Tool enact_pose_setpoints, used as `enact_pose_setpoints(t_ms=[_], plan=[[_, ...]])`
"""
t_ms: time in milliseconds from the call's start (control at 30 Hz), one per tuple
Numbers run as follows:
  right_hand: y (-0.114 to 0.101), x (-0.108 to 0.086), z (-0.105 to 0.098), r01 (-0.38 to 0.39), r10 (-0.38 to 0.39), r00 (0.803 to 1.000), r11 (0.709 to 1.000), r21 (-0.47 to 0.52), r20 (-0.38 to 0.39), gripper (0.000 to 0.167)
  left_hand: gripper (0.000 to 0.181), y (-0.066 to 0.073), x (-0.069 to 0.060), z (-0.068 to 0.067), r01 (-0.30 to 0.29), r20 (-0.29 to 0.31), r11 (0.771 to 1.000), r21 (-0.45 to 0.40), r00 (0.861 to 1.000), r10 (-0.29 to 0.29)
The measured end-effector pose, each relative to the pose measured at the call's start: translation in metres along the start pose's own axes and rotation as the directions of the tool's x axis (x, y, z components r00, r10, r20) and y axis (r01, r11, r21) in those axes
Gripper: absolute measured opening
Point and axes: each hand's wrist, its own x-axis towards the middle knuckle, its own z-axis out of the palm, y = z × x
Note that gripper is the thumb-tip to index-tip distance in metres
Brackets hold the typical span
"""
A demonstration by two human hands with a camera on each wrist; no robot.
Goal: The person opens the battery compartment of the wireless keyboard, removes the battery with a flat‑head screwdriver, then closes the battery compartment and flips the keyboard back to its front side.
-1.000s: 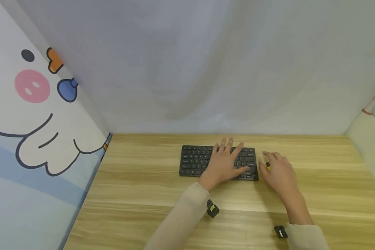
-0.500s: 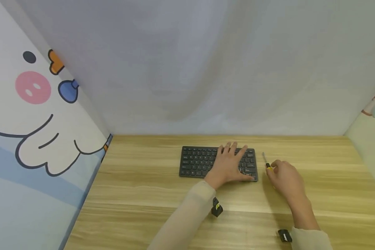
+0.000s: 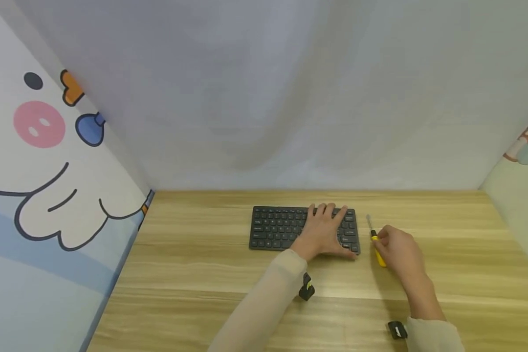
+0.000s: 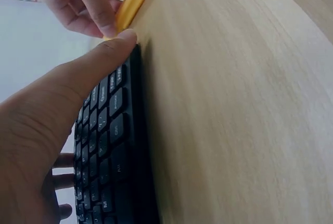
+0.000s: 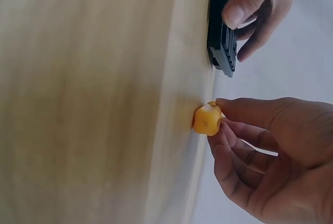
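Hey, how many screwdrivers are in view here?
1: the yellow-handled screwdriver, just right of the black keyboard, pinched by the right hand. No others show, though a hidden one can't be ruled out.

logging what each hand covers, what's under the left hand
The black keyboard: some keys show around the left hand, but those directly beneath it in the head view are covered.

A wood-grained table [image 3: 193,283], its streaks running side to side, carries a black keyboard [image 3: 273,229] lying flat near the far edge. Just beside the keyboard's right end, apart from it, a yellow-handled screwdriver [image 3: 380,257] appears to rest on the surface, its metal shaft pointing toward that far edge.
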Motion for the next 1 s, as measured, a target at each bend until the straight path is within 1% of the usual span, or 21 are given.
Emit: enact_pose_setpoints(t_ms=[167, 267, 567, 800, 1000], plan=[[-0.001, 0.0, 0.001, -0.01, 0.01, 1.0, 1.0, 0.0, 0.003, 0.028, 0.132, -0.002, 0.002, 0.002, -0.007, -0.009, 1.0, 0.02, 1.0, 0.007], [-0.002, -0.001, 0.0, -0.02, 0.02, 1.0, 1.0, 0.003, 0.013, 0.028, 0.131, -0.001, 0.002, 0.002, -0.022, -0.013, 0.999, 0.031, 1.0, 0.022], [-0.004, 0.0, -0.001, -0.033, 0.033, 0.999, 0.999, -0.001, 0.024, 0.029, 0.132, -0.002, 0.001, -0.002, -0.073, 0.003, 0.994, 0.079, 0.997, 0.073], [0.0, -0.001, -0.001, -0.026, 0.026, 0.999, 1.0, -0.001, 0.021, 0.028, 0.132, -0.005, -0.003, -0.009, -0.125, -0.035, 0.991, 0.041, 0.991, 0.126], [0.0, 0.0, 0.001, 0.001, -0.001, 1.0, 1.0, -0.001, 0.006, 0.029, 0.13, -0.01, -0.006, -0.019, -0.122, -0.08, 0.992, 0.014, 0.989, 0.123]])
